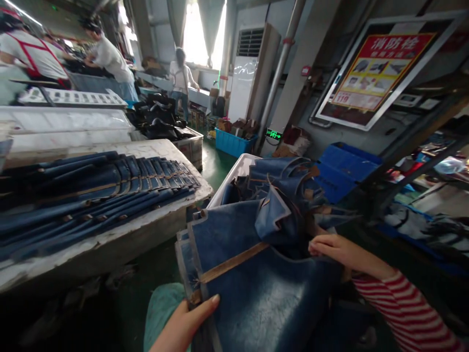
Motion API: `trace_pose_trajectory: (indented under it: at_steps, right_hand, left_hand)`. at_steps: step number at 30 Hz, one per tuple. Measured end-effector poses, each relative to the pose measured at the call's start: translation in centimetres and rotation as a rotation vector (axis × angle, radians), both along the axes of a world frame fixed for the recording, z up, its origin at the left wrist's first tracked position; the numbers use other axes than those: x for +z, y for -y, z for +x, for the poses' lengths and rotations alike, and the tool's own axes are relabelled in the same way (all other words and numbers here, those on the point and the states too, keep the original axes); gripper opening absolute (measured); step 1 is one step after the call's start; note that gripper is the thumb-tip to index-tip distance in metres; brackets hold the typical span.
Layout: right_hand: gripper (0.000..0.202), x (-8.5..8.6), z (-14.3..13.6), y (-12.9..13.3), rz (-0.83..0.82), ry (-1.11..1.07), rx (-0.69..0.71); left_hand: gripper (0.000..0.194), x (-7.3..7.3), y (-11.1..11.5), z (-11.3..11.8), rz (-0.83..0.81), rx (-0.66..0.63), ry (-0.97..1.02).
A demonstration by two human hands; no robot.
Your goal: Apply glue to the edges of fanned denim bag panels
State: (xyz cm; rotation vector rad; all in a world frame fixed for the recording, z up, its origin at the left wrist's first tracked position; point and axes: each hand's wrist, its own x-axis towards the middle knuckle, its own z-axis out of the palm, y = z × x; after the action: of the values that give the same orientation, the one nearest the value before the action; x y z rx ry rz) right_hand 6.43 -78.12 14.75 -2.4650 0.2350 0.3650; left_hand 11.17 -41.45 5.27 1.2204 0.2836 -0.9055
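A stack of dark blue leather-like pieces [234, 230] with raw grey edges and a tan strip lies in front of me. My left hand [186, 315] grips the stack's near left edge, thumb on top and fingers hidden beneath. At the right side, my right hand [330, 249] has its fingers curled at the far edge of the blue material; what lies inside them is hidden. Just beyond the stack, a folded blue piece [276, 215] stands up crumpled. More blue pieces [278, 168] are heaped in a white bin [229, 176] behind it.
On the left, a worn white table [179, 215] carries rows of overlapping blue pieces [110, 181]. Blue crates [346, 168] stand at the back right, and a light blue bin [234, 143] sits farther off. Several people work in the background. A rack [425, 117] flanks the right.
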Motion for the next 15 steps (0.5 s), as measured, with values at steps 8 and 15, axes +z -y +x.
trace_pose_trajectory:
  at_steps: [8,15]
  right_hand:
    - [0.071,5.7,8.2,-4.6,-0.624,0.411,0.002]
    - [0.042,-2.2,15.2,-6.1,-0.572,0.18,-0.185]
  left_hand:
    - [0.052,0.1,-0.3,0.1,-0.039,-0.094,0.102]
    - [0.055,-0.5,-0.3,-0.1,-0.04,-0.066,0.102]
